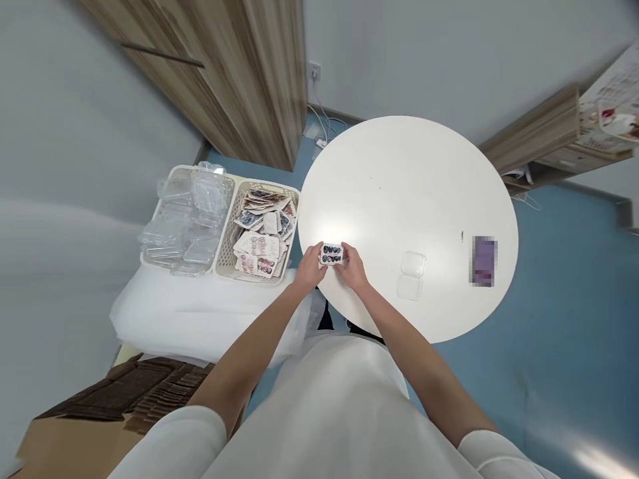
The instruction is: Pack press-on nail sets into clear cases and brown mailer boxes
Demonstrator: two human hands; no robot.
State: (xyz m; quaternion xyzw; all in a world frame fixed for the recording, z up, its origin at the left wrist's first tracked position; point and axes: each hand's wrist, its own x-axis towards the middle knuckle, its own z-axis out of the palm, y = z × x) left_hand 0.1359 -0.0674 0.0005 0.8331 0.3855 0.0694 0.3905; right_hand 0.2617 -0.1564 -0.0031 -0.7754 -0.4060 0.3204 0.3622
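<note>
Between both hands, over the left edge of the round white table [399,179], is a small white card [331,254] with two rows of dark, round printed shapes. My left hand [310,267] is closed on the card's left side, and my right hand [353,267] grips its right side. On the table to the right lies an open clear plastic box [411,275], its two halves side by side. A basket [224,256] left of my hands holds many similar cards [259,245] in mixed colours.
Another basket [150,256] at the left is heaped with clear plastic boxes [172,223]. A blurred purple item [484,261] lies on the table's right side. White wrapping [200,309] sits below the baskets, with cardboard [80,442] at the lower left.
</note>
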